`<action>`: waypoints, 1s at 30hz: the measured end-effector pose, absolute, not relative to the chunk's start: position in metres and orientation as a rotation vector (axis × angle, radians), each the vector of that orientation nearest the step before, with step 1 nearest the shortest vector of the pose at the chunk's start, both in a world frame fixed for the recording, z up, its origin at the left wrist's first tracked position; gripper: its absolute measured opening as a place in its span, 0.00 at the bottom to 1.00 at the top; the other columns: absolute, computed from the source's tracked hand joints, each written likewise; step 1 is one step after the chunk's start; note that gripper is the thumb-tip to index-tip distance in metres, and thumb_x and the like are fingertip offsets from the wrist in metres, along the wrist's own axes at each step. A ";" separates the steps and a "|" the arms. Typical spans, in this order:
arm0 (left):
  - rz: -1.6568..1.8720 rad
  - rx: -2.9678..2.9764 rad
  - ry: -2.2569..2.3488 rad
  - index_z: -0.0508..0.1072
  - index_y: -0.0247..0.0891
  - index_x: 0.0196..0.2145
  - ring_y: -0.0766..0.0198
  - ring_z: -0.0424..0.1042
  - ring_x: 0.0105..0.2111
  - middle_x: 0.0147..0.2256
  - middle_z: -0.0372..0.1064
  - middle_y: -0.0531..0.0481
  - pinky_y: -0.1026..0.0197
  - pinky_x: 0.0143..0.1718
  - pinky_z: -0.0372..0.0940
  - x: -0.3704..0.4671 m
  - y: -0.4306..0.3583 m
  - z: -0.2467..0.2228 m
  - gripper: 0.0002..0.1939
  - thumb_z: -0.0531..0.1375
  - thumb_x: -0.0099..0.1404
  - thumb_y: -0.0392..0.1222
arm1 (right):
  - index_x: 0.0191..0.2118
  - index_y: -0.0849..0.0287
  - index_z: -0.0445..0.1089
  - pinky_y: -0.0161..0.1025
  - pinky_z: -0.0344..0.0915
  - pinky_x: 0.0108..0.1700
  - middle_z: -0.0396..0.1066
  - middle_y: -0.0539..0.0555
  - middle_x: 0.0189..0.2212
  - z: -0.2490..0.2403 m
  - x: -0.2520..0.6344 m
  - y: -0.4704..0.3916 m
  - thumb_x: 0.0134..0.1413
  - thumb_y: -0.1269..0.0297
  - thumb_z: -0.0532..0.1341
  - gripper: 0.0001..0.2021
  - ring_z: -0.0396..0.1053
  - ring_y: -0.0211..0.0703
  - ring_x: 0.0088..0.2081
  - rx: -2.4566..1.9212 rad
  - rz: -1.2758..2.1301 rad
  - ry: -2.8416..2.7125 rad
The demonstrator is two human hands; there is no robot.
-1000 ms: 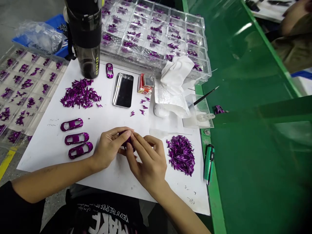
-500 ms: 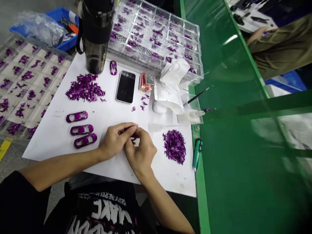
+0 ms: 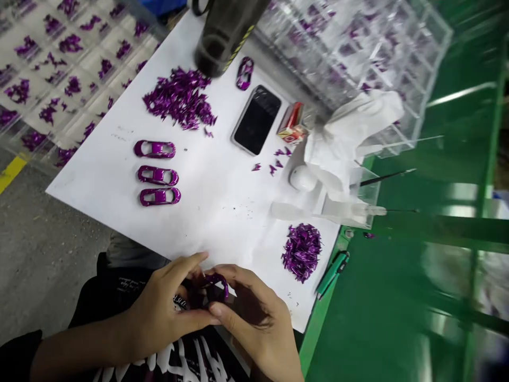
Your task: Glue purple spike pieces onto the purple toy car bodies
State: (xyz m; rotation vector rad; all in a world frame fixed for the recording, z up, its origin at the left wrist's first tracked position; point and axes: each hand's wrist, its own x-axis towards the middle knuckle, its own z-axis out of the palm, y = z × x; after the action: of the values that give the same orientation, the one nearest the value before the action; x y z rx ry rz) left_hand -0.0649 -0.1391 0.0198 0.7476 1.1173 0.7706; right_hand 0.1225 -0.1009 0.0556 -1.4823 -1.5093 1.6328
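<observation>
Near the front edge of the white sheet, my left hand and my right hand are closed on one purple car shell between them. Fingers hide much of this shell. Three more purple car shells lie in a column at the left of the sheet, and a small purple car lies beside the bottle. One heap of purple pieces is at the upper left, another purple heap at the right. A few loose purple pieces lie below the phone.
A dark bottle, a phone, a red box, crumpled tissue and a white earbud case stand or lie toward the back. Divided trays flank the sheet. A green cutter lies on the right rim.
Both hands have moved down toward my body with the car shell, which now shows more between the fingers. The whole view has shifted and tilted.
</observation>
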 end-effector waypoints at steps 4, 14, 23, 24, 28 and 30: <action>0.517 0.527 1.149 0.77 0.38 0.42 0.61 0.73 0.35 0.34 0.74 0.52 0.61 0.37 0.67 -0.074 -0.150 0.026 0.08 0.65 0.64 0.37 | 0.45 0.52 0.79 0.40 0.79 0.48 0.82 0.54 0.43 0.061 0.118 -0.090 0.54 0.59 0.74 0.13 0.81 0.49 0.45 -1.688 1.956 -1.471; 0.401 0.229 0.974 0.74 0.37 0.37 0.68 0.62 0.20 0.22 0.64 0.59 0.63 0.22 0.57 -0.065 -0.133 0.000 0.10 0.67 0.58 0.40 | 0.48 0.46 0.83 0.44 0.79 0.48 0.79 0.55 0.46 0.047 0.113 -0.072 0.55 0.52 0.73 0.15 0.79 0.53 0.48 -1.760 1.845 -1.786; 0.497 0.109 1.102 0.71 0.39 0.33 0.69 0.58 0.17 0.18 0.57 0.61 0.65 0.18 0.51 -0.051 -0.127 0.005 0.09 0.62 0.53 0.31 | 0.45 0.51 0.81 0.47 0.78 0.44 0.75 0.55 0.43 0.050 0.104 -0.052 0.56 0.51 0.72 0.14 0.77 0.48 0.41 -1.742 1.782 -2.000; 0.489 0.085 1.114 0.70 0.40 0.32 0.69 0.56 0.16 0.17 0.55 0.61 0.65 0.16 0.50 -0.048 -0.129 0.004 0.09 0.62 0.52 0.31 | 0.46 0.52 0.79 0.47 0.79 0.44 0.76 0.55 0.42 0.050 0.102 -0.048 0.56 0.51 0.72 0.15 0.77 0.48 0.40 -1.756 1.813 -1.983; 0.514 -0.074 1.080 0.71 0.40 0.35 0.71 0.52 0.13 0.15 0.52 0.63 0.66 0.14 0.44 -0.037 -0.136 -0.003 0.10 0.62 0.53 0.31 | 0.45 0.54 0.75 0.43 0.78 0.39 0.76 0.52 0.35 0.048 0.098 -0.039 0.53 0.50 0.73 0.18 0.77 0.46 0.37 -1.903 1.978 -1.891; 0.516 -0.148 1.068 0.70 0.39 0.35 0.71 0.52 0.13 0.14 0.51 0.64 0.67 0.14 0.43 -0.033 -0.137 -0.005 0.11 0.61 0.53 0.30 | 0.44 0.54 0.74 0.42 0.77 0.37 0.75 0.51 0.33 0.047 0.096 -0.036 0.51 0.49 0.73 0.19 0.77 0.46 0.35 -1.961 2.067 -1.793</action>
State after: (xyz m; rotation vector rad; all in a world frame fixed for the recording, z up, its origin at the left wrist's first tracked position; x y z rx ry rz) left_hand -0.0335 -0.1370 -0.0049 -0.1478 1.0680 0.5162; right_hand 0.0961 -0.0362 0.0475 -1.9610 -1.7931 2.0666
